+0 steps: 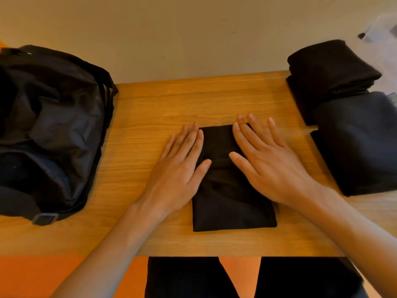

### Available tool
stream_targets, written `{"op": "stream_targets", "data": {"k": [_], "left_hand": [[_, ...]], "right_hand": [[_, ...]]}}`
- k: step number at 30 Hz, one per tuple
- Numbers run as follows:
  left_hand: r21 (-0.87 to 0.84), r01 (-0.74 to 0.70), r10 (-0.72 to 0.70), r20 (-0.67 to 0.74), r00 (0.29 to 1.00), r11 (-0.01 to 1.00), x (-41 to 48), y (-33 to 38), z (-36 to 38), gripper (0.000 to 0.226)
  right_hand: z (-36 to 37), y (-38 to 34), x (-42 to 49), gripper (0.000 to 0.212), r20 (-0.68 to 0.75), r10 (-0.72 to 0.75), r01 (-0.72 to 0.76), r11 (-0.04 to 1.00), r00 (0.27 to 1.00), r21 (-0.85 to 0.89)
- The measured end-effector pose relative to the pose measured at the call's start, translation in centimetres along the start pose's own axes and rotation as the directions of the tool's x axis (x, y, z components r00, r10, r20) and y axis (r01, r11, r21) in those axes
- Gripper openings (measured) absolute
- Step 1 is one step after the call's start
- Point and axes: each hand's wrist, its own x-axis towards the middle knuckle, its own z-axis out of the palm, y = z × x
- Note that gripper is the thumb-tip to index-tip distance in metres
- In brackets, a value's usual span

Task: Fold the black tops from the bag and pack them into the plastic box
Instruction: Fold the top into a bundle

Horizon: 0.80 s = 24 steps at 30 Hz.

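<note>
Evidently finishing the fold, left hand [180,166] and right hand [268,164] press flat-fingered on the black top [232,203] (next: grip, lift).

I see one black top [233,196] folded into a narrow rectangle, lying flat dead centre. The crumpled black bag [49,125] slumps at left. At right, folded tops [326,78] sit stacked, with another fold [361,145] just nearer me.

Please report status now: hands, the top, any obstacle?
Left hand and right hand press flat on folded black top. Bag left, folded pile right. Nothing blocks the hands.
</note>
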Motion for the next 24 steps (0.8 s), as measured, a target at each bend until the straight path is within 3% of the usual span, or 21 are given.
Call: {"op": "stream_targets", "data": {"k": [4,7,11,16,24], "left_hand": [[-0.253,-0.054,0.032,-0.089,0.996,0.966,-2.2,0.0,-1.1,0.069],[-0.154,-0.308,0.278,-0.189,0.942,0.939,-5.2,1.1,-1.6,0.064],[0.034,-0.545,0.543,-0.148,0.826,0.838,-8.5,1.7,-0.4,0.048],[0.121,-0.494,0.508,-0.237,0.828,0.861,-9.6,1.0,-0.2,0.024],[0.203,-0.475,0.516,-0.294,0.804,0.856,-10.8,2.4,0.6,0.011]], "right_hand": [[-0.7,1.0,-3.0,0.075,-0.115,-0.027,0.038,0.995,0.993,0.094],[-0.5,0.3,-6.9,0.068,-0.255,-0.128,0.169,0.975,0.959,0.147],[1.5,0.0,-11.2,0.052,-0.358,-0.338,0.362,0.932,0.87,-0.001],[3.2,-0.1,-12.9,0.046,-0.452,-0.333,0.346,0.937,0.828,-0.057],[3.8,-0.9,-12.6,0.035,-0.498,-0.281,0.267,0.958,0.82,-0.102]]}}
